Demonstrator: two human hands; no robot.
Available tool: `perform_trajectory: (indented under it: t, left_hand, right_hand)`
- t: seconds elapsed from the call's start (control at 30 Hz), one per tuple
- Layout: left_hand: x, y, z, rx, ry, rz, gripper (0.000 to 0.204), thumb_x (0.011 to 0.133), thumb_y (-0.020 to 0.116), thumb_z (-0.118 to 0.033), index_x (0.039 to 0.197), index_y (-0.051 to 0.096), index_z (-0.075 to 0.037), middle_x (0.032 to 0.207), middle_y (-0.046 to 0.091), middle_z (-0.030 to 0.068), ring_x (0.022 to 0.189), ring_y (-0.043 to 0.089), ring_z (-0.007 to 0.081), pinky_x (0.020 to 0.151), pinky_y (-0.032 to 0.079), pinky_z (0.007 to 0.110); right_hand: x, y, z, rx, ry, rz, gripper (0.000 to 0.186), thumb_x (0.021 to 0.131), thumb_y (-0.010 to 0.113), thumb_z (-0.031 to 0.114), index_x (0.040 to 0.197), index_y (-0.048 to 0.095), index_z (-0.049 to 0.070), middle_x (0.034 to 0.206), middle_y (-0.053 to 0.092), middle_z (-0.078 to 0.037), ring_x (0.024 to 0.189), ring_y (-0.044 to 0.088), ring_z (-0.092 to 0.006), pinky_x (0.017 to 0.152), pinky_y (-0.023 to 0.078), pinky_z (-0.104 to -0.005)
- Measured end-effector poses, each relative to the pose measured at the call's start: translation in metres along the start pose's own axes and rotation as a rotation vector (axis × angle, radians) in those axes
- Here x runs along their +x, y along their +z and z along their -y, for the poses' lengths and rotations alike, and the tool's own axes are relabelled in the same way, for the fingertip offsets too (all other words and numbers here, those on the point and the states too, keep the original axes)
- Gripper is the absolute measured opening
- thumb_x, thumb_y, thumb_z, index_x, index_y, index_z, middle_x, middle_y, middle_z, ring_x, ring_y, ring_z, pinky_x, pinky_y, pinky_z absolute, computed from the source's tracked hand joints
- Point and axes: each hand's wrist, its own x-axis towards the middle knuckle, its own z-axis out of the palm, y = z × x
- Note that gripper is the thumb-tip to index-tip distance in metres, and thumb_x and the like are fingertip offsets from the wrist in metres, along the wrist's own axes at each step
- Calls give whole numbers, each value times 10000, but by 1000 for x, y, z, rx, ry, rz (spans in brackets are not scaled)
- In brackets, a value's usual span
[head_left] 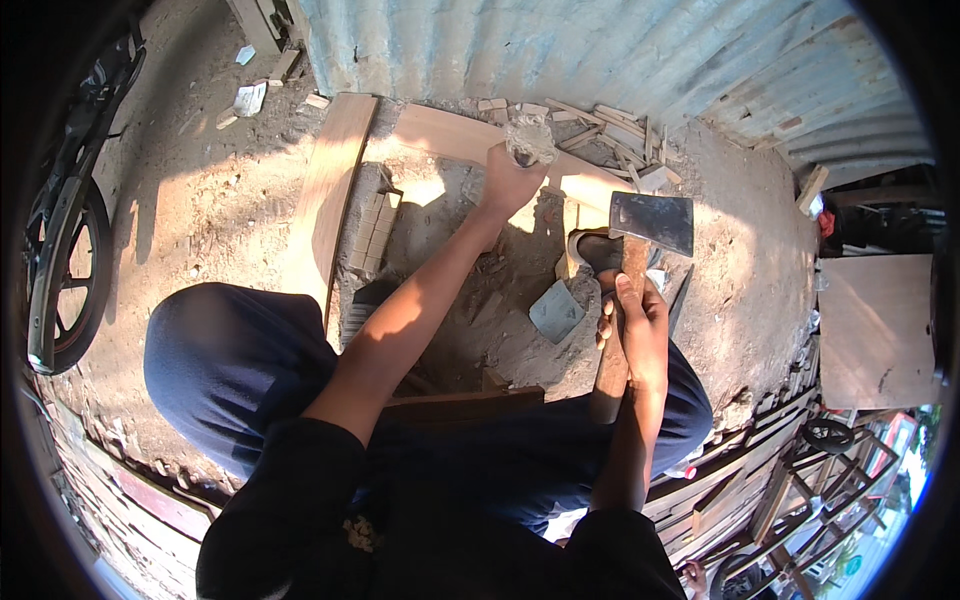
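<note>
Your right hand [640,325] grips the wooden handle of the hatchet [650,222], blade raised right of the wood block [530,140]. Your left hand [510,180], arm outstretched, clasps that block (it stands on a plank [460,135]). Bare dirt ground [200,210] lies open left of the block; offcuts [610,130] crowd its right.

Left arm outstretched, both fists [640,325] closed

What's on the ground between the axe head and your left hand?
In the head view, the end of a pale board and sunlit dirt lie between the axe head and the left hand.
</note>
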Motion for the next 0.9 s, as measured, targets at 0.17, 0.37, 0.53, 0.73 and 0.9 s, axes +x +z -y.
perform_trajectory:
  t: [0.17, 0.37, 0.53, 0.73, 0.9]
  left_hand:
    - [29, -10, 30, -112, 72, -1, 196, 756, 688, -96, 869, 616, 46, 811, 645, 68, 744, 562, 110, 657, 455, 291]
    - [13, 2, 20, -178, 46, -18, 151, 739, 680, -68, 818, 611, 41, 744, 628, 28, 684, 529, 80, 598, 445, 272]
    - [-3, 8, 28, -167, 81, 78, 100, 731, 660, -41, 797, 615, 19, 693, 610, 6, 660, 490, 47, 563, 435, 265]
    - [-10, 21, 23, -179, 268, -12, 93, 736, 650, -38, 795, 613, 25, 683, 613, 16, 664, 492, 45, 556, 431, 265]
    - [-27, 23, 22, -153, 137, 93, 129, 721, 658, -47, 820, 613, 22, 664, 617, 33, 653, 557, 79, 552, 451, 284]
  right_hand:
    - [16, -12, -84, 101, 364, 116, 183, 856, 608, 172, 945, 528, 33, 687, 508, -29, 518, 509, -115, 452, 421, -266]
    - [-4, -12, -34, 285, 177, 73, 204, 852, 598, 110, 1014, 529, 8, 735, 518, -37, 526, 515, -112, 450, 448, -249]
    - [-46, -19, 110, 167, -643, -119, 450, 946, 490, 197, 1303, 339, -32, 854, 507, -116, 472, 467, -105, 394, 446, -221]
    - [-72, -11, 178, 127, -964, -358, 295, 934, 529, 278, 1093, 485, 33, 702, 449, -54, 444, 408, -111, 383, 354, -250]
    - [-9, 18, 44, -593, -644, 44, 155, 901, 557, 130, 992, 477, 33, 586, 492, 3, 427, 494, -99, 366, 367, -255]
